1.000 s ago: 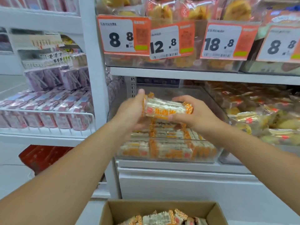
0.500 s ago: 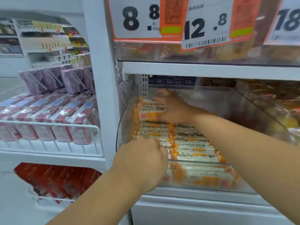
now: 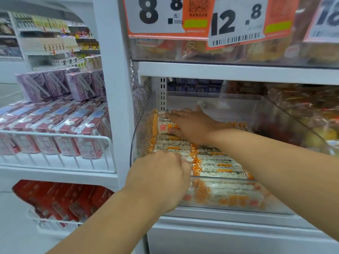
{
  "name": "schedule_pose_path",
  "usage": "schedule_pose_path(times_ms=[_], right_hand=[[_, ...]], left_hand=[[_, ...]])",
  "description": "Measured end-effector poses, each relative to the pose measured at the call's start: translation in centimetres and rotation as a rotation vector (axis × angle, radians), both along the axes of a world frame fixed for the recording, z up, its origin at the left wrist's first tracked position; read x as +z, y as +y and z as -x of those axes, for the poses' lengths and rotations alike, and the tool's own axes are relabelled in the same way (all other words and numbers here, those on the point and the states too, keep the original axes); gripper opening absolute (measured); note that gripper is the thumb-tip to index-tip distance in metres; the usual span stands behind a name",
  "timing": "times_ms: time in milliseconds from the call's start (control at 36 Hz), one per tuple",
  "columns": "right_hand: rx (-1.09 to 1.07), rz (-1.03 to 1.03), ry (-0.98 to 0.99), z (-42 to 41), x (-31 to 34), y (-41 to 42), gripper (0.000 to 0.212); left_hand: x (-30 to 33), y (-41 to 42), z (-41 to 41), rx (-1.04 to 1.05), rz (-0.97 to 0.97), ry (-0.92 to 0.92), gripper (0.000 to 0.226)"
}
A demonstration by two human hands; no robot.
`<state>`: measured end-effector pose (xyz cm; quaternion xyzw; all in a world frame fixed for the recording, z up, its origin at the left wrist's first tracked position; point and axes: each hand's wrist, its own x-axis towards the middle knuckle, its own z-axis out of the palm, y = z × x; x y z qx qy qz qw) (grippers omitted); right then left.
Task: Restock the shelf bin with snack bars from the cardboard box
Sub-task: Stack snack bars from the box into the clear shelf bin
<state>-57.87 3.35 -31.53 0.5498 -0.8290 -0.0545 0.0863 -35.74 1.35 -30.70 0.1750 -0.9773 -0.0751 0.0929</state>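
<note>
A clear plastic shelf bin (image 3: pixel 286 123) sits on the middle shelf, holding rows of snack bars (image 3: pixel 216 162) in white and orange wrappers. My right hand (image 3: pixel 192 125) reaches deep into the bin's back left corner. It lies over one snack bar (image 3: pixel 162 127) on top of the stack, fingers along the far side and thumb on the near side. My left hand (image 3: pixel 159 178) is curled at the bin's front left corner, against the front rim, and nothing shows in it. The cardboard box is out of view.
Price cards (image 3: pixel 165 15) hang from the shelf above, low over the bin's opening. A white upright post (image 3: pixel 117 107) stands to the left of the bin. A wire rack of pink boxes (image 3: pixel 55 136) is further left, and bagged pastries (image 3: pixel 302 107) fill the neighbouring bin on the right.
A second ago both hands held the snack bar in front of the shelf. The right hand has since carried it into the back left corner, the left dropped to the bin's front, and my view moved closer.
</note>
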Motion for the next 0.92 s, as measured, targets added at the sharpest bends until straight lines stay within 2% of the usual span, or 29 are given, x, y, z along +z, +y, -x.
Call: schedule_pose_path(times_ms=[194, 417, 750, 917], right_hand=[[0.033, 0.077, 0.094, 0.6, 0.0, -0.3, 0.06], [0.093, 0.167, -0.135, 2.0, -0.7, 0.0, 0.062], [0.086, 0.223, -0.157, 1.8, 0.3, 0.6, 0.071], [0.085, 0.211, -0.237, 2.3, 0.7, 1.1, 0.082]], left_hand=[[-0.3, 0.0, 0.0, -0.005, 0.006, 0.023, 0.041], [-0.5, 0.0, 0.2, 0.004, 0.03, 0.037, 0.042], [-0.6, -0.1, 0.3, 0.001, -0.008, 0.069, 0.039], [-0.8, -0.3, 0.4, 0.0, 0.005, 0.071, 0.036]])
